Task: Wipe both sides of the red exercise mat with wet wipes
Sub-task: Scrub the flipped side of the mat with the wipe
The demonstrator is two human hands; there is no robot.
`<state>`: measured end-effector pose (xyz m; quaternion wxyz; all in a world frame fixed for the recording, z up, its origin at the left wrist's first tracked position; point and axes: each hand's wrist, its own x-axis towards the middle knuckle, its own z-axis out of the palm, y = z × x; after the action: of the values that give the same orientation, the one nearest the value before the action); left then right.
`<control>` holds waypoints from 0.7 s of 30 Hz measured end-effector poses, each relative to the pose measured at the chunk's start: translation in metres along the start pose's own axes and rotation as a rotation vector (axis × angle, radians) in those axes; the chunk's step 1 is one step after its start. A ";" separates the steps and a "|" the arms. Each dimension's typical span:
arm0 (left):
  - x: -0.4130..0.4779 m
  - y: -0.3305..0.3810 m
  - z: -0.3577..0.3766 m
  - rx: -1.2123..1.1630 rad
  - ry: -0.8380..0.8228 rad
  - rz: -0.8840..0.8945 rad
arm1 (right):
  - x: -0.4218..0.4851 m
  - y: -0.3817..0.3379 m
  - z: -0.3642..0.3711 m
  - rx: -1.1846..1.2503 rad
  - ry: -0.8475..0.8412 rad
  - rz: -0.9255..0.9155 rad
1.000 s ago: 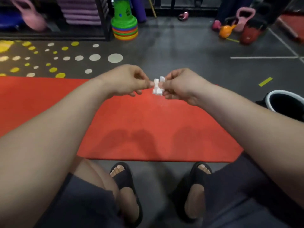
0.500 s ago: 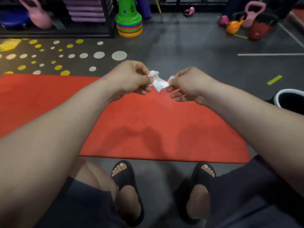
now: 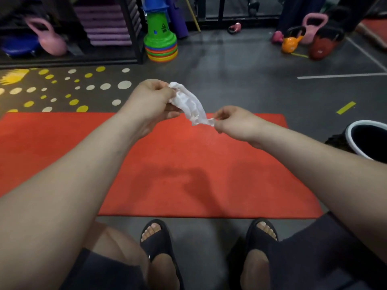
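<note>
Wipe [image 3: 188,103] is hanging crumpled above the mat [image 3: 188,174], left hand [image 3: 150,101] gripping its upper end and right hand [image 3: 234,122] pinching the lower corner, nearer the mat, which is lying crosswise just below both hands

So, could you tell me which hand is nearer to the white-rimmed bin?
Right. The right hand pinches the wet wipe just left of the bin; the left hand holds its other end, farther left.
</note>
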<state>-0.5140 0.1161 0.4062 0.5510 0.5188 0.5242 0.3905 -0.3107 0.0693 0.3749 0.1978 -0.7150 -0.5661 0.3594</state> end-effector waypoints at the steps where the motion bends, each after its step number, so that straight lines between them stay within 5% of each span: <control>1: -0.001 0.001 0.002 0.017 -0.033 0.010 | 0.000 -0.001 0.003 0.149 -0.004 -0.024; 8: -0.006 0.000 0.009 0.044 -0.107 -0.022 | 0.004 -0.003 0.030 0.321 0.043 -0.160; 15: -0.008 -0.001 0.014 -0.135 -0.126 -0.096 | 0.002 -0.011 0.034 0.617 -0.098 -0.054; 21: -0.006 0.000 0.019 -0.193 0.002 -0.109 | 0.000 -0.015 0.028 0.793 -0.036 0.030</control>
<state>-0.4963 0.1069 0.4061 0.6183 0.4338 0.5119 0.4092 -0.3417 0.0696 0.3670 0.4435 -0.5848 -0.3763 0.5654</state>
